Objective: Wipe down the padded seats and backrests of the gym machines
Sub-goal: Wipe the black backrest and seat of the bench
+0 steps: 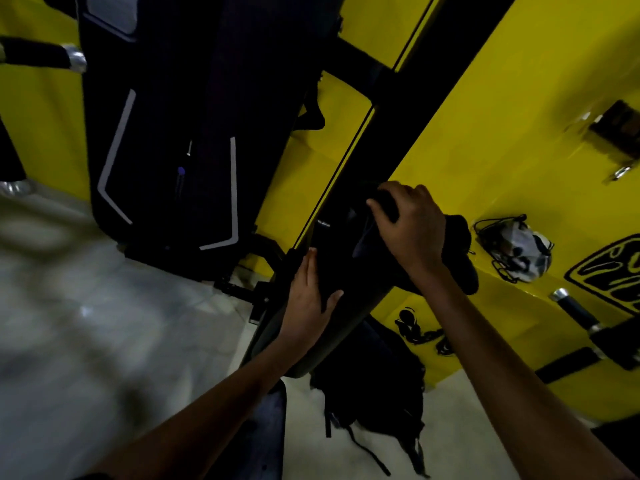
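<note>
Backrest pad (349,271), black and tilted, runs up the middle of the view against a yellow wall (519,116); the left hand (308,296) lies flat on its lower left edge, fingers straight, thumb spread across the face; the right hand (408,223) grips a dark cloth (457,251) bunched against the pad's upper part, fingers curled over it; a black backpack (374,382) sits on the pale floor (86,306) below; a weight stack cover (156,133) stands to the left.
</note>
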Action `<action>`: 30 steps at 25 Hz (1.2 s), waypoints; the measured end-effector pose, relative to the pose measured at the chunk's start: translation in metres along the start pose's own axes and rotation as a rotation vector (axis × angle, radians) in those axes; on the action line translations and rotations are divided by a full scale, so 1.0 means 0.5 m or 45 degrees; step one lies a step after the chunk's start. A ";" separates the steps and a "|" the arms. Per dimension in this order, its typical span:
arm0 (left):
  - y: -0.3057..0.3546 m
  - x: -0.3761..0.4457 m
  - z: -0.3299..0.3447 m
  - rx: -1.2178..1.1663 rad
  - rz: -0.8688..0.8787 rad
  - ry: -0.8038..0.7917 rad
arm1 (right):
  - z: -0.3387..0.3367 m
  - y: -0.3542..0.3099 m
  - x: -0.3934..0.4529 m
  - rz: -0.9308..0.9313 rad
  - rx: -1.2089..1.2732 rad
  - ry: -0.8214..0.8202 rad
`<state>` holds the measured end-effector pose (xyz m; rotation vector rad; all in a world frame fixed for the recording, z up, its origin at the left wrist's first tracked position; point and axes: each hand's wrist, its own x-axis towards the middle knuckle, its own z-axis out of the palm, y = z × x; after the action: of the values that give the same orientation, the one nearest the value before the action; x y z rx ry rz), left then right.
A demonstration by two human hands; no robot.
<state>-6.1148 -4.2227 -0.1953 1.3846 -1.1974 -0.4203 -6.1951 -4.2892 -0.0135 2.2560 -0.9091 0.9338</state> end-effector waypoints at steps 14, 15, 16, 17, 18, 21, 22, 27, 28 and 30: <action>-0.067 -0.042 -0.002 0.153 0.010 -0.055 | 0.040 -0.072 -0.082 -0.578 -0.852 -0.118; -0.075 -0.045 0.002 0.147 -0.007 -0.055 | 0.049 -0.076 -0.092 -0.623 -0.878 -0.124; -0.081 -0.047 0.006 0.134 -0.035 -0.048 | 0.058 -0.083 -0.104 -0.695 -0.891 -0.161; -0.090 -0.051 0.009 0.123 -0.066 -0.043 | 0.068 -0.090 -0.115 -0.787 -0.890 -0.213; -0.097 -0.055 0.012 0.116 -0.086 -0.041 | 0.073 -0.097 -0.120 -0.875 -0.879 -0.255; -0.112 -0.061 0.014 0.109 -0.098 -0.049 | 0.059 -0.098 -0.090 -0.831 -0.814 -0.266; -0.115 -0.062 0.015 0.103 -0.113 -0.050 | 0.057 -0.093 -0.081 -0.749 -0.807 -0.237; -0.141 -0.079 0.032 0.073 -0.161 -0.025 | 0.130 -0.120 -0.174 -0.962 -0.718 -0.362; -0.147 -0.080 0.034 0.070 -0.146 -0.006 | 0.142 -0.129 -0.196 -1.014 -0.664 -0.425; -0.159 -0.086 0.036 0.078 -0.136 -0.011 | 0.142 -0.124 -0.201 -1.022 -0.618 -0.419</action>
<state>-6.1153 -4.2144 -0.2871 1.5053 -1.1545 -0.4683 -6.1741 -4.2599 -0.1466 2.0643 -0.2328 -0.0200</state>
